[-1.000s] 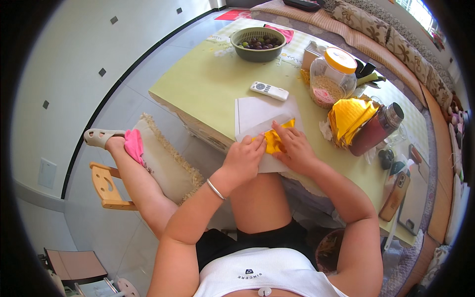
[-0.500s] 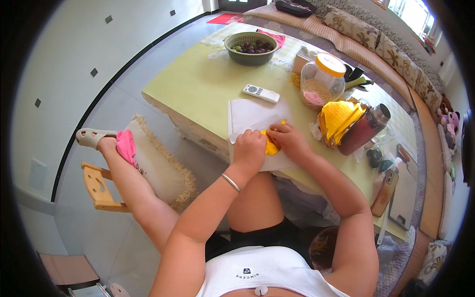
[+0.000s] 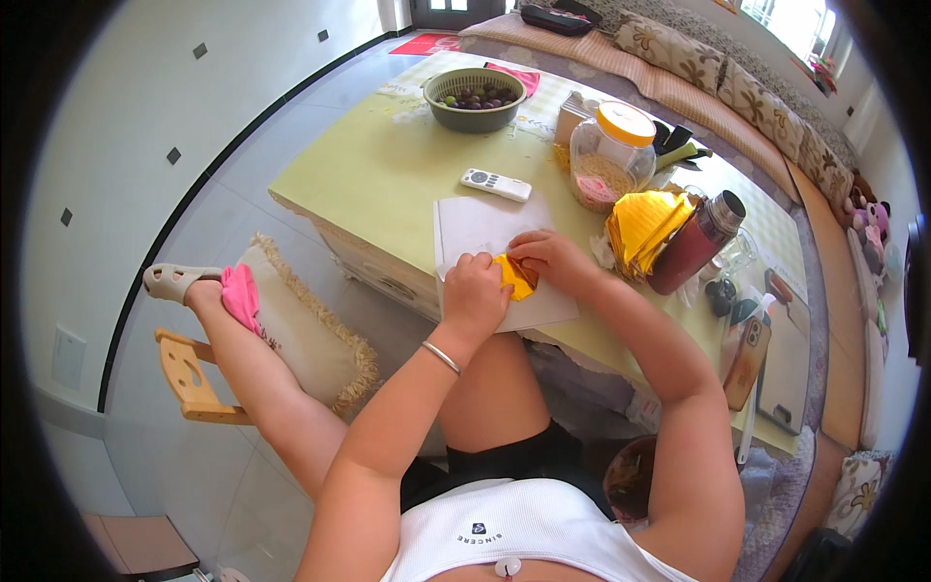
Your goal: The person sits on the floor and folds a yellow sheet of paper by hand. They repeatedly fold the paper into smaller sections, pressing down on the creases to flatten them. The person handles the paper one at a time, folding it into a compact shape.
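Observation:
Between my hands is a small piece of shiny yellow foil paper [image 3: 518,281], partly folded, with a brownish side showing. My left hand [image 3: 474,291] is closed on its left edge, a silver bracelet [image 3: 441,357] round that wrist. From the other side my right hand [image 3: 548,257] pinches the upper right part of the foil paper. Both hands are over white paper [image 3: 465,218] lying at the table's near edge. To the right, a stack of yellow foil sheets [image 3: 648,230] leans beside a dark red thermos [image 3: 698,242]. My fingers hide part of the piece.
On the green-covered table [image 3: 359,145] lie a white remote control [image 3: 496,184] and a colander [image 3: 475,118] of dark round fruit. A clear jar [image 3: 613,160] with an orange-rimmed lid stands behind the foil stack. A phone [image 3: 748,364] is at the right edge; a wooden stool [image 3: 199,383] is lower left.
My right fingers have shifted on the foil paper, and more of its brownish side shows. The whole view has moved slightly, so the table sits a little further left.

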The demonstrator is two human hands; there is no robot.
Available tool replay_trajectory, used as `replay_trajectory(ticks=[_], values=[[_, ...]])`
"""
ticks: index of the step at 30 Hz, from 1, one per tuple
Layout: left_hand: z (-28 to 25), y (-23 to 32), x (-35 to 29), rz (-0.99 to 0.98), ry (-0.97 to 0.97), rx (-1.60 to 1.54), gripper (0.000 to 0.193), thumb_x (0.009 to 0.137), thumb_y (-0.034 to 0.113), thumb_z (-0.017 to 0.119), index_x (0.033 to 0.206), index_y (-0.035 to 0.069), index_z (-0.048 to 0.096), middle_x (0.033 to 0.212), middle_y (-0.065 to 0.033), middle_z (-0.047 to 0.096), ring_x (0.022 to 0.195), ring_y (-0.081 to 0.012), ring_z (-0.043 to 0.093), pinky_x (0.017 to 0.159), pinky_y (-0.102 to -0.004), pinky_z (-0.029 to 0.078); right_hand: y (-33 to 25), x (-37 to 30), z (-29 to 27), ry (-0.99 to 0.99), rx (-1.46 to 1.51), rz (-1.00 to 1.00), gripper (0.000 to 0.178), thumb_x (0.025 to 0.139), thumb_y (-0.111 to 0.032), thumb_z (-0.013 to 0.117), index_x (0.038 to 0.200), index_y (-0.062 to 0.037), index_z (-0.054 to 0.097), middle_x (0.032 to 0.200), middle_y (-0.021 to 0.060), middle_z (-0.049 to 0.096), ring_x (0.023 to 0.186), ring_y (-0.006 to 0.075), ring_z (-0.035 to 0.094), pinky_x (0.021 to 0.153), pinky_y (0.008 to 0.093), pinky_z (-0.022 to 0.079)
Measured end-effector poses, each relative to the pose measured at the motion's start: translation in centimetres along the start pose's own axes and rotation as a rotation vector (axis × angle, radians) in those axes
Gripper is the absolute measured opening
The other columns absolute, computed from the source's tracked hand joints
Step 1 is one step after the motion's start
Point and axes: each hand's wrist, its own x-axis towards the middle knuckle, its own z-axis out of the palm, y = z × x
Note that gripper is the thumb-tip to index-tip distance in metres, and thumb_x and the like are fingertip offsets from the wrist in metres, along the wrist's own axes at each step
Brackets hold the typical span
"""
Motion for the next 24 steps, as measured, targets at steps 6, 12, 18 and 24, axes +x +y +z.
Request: replay_trajectory(ticks=[6,12,18,24], values=[[-0.6,-0.2,-0.2,-0.021,-0.017,-0.064,0.028,0.076,0.022,0.079,0.096,0.005,0.070,0.104,-0.0082,0.064,0.099,-0.0297,0.056,0.087,-0.0408,0.049,-1.2,-0.7,-0.2,0.030,-0.100,-0.028,0.035,0.083,-0.010,0.067,0.118,-0.0060,0.066,0.128,0.0104,0.061,0.123,0.0318,0.052,0.107,0.0402,0.040],[-0.4,-0.4,-0.3,0.007,0.017,-0.074,0.032,0.075,0.022,0.079,0.099,0.004,0.069,0.106,-0.0084,0.063,0.099,-0.0298,0.056,0.088,-0.0413,0.048,-1.3,-1.0,-0.2,0.013,-0.148,-0.077,0.041,0.082,-0.009,0.068,0.123,-0.0047,0.063,0.133,0.0105,0.057,0.128,0.0317,0.047,0.110,0.0408,0.037],[-0.7,-0.2,-0.5,0.005,0.026,-0.077,0.036,0.073,0.024,0.081,0.101,0.004,0.069,0.107,-0.0085,0.062,0.100,-0.0292,0.056,0.088,-0.0412,0.048,-0.9,-1.2,-0.2,-0.011,-0.146,-0.088,0.048,0.082,-0.013,0.071,0.128,-0.0056,0.059,0.138,0.0110,0.054,0.132,0.0325,0.044,0.113,0.0420,0.035],[-1.2,0.4,-0.6,-0.014,-0.009,-0.062,0.034,0.075,0.024,0.079,0.101,0.004,0.071,0.104,-0.0086,0.064,0.099,-0.0291,0.057,0.087,-0.0409,0.048,-1.7,-1.3,-0.5,-0.041,-0.178,-0.063,0.046,0.085,-0.014,0.068,0.130,-0.0055,0.058,0.138,0.0119,0.054,0.133,0.0336,0.044,0.114,0.0423,0.035]])
